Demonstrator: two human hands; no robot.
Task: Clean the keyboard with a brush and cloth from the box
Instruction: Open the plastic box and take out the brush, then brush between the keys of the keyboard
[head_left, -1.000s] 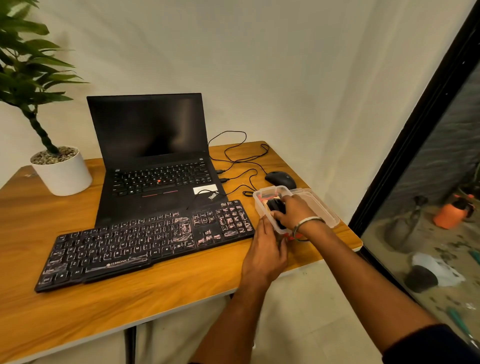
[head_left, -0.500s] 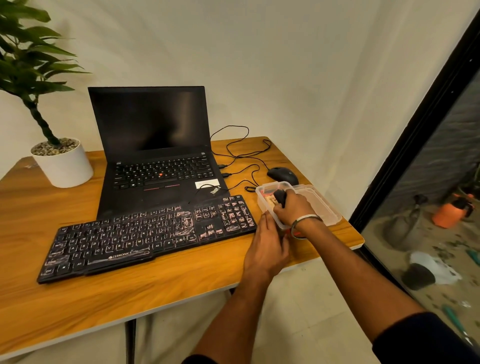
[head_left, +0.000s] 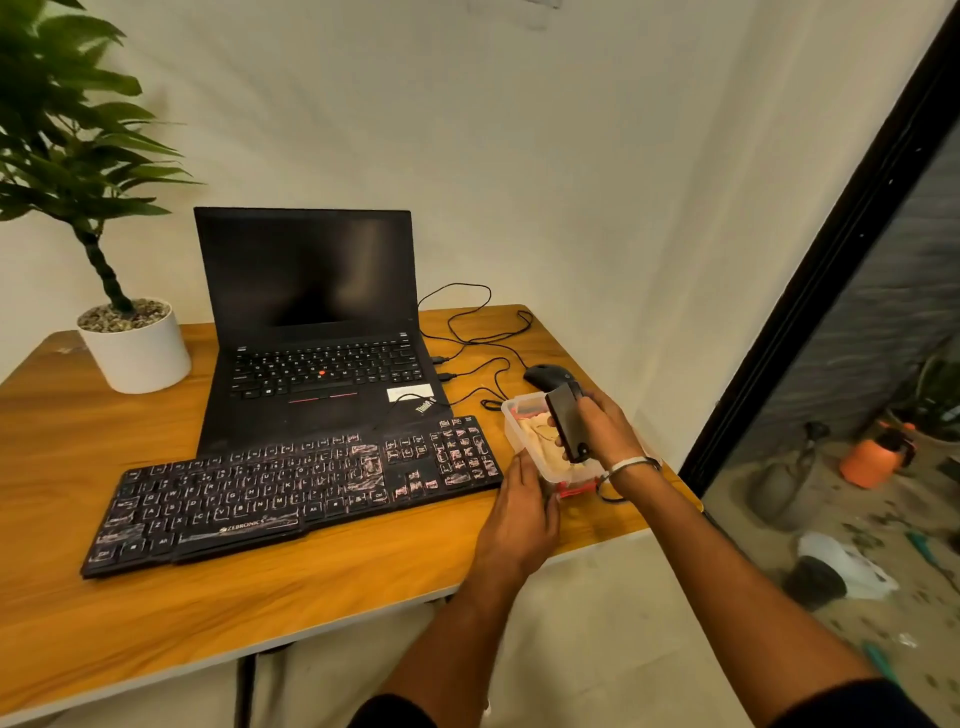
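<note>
Keyboard (head_left: 296, 486) cleaning has not begun: the black, smeared board lies flat on the wooden table (head_left: 156, 613) in front of the open laptop (head_left: 317, 332), its right end just beside the clear plastic box (head_left: 519, 431). The right hand (head_left: 602, 426) has its fingers curled round a black object, likely the brush (head_left: 566, 421), held tilted above the box with its lower end near the rim; bristles cannot be made out. The left hand (head_left: 519, 514) rests against the near side of the box, fingers fairly straight and holding nothing, apparently steadying it. A pale cloth (head_left: 540, 441) lies inside the box over something red. To finish this step well, the left hand should keep the light box pinned to the table while the right lifts the brush straight up and clear of the rim, so the box neither tips nor slides off the near table edge. The brush then needs carrying left over the keys without snagging the cables (head_left: 467, 332) or nudging the mouse (head_left: 545, 375) just behind the box. 1 item, the cloth, remains to be fetched.
</note>
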